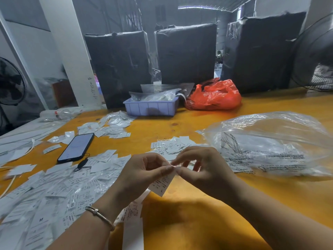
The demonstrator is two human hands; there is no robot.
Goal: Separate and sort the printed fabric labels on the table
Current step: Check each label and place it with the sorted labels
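My left hand (142, 174) and my right hand (201, 168) meet above the yellow table (198, 222), both pinching the top edge of one white printed fabric label (162, 183) that hangs down between them. A long strip of joined labels (132, 224) trails from under my left wrist toward the front edge. A wide heap of loose labels (46, 192) covers the table's left side. A smaller pile of labels (171, 146) lies just beyond my hands.
A black phone (76, 147) lies left of centre among the labels. A large clear printed plastic bag (270, 145) sits at the right. At the back stand a lilac tray (151, 107), a red plastic bag (214, 95) and black wrapped boxes (186, 55).
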